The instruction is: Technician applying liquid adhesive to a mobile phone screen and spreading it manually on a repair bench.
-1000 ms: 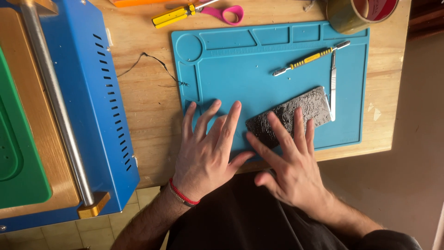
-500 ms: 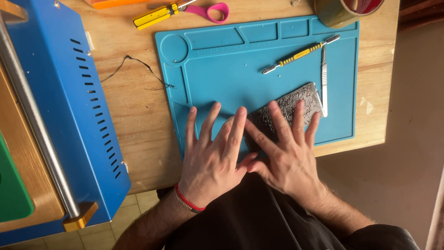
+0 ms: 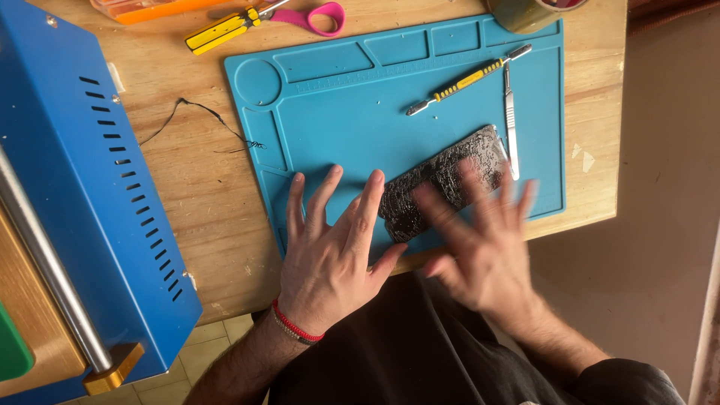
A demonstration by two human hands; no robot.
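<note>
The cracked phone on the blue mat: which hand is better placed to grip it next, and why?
Probably the right hand: it lies over the cracked phone, though motion-blurred. The left hand rests flat on the blue mat, beside the phone's near end.

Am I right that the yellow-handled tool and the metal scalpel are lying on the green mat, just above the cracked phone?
Not quite: the mat is blue, not green, as the head view shows. The rest holds: the yellow-handled tool and the metal scalpel lie on it, just above the cracked phone.

Right hand [image 3: 480, 247] motion-blurred; tape roll [image 3: 536, 11] cut off.
</note>
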